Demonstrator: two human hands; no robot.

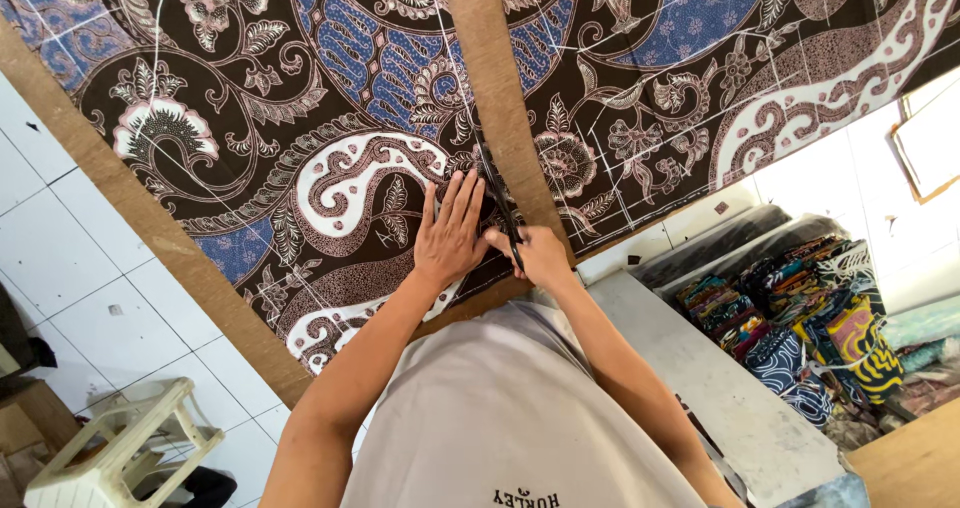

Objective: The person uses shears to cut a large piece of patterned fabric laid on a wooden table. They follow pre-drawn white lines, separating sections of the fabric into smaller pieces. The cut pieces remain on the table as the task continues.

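A large batik cloth [330,98], dark brown with blue and cream floral patterns and white chalk lines, lies spread over a brown board table [150,228]. My left hand [450,233] presses flat on the cloth near the table's near edge, fingers apart. My right hand [540,253] grips black scissors [500,203] just beside it. The blades point away from me along the edge where the cloth meets a bare brown strip [495,78] that runs between two cloth pieces.
White floor tiles [70,268] lie to the left, with a pale plastic stool [120,453] at the lower left. At the right stands a grey bench [720,378], and beyond it a pile of folded patterned fabrics [810,318].
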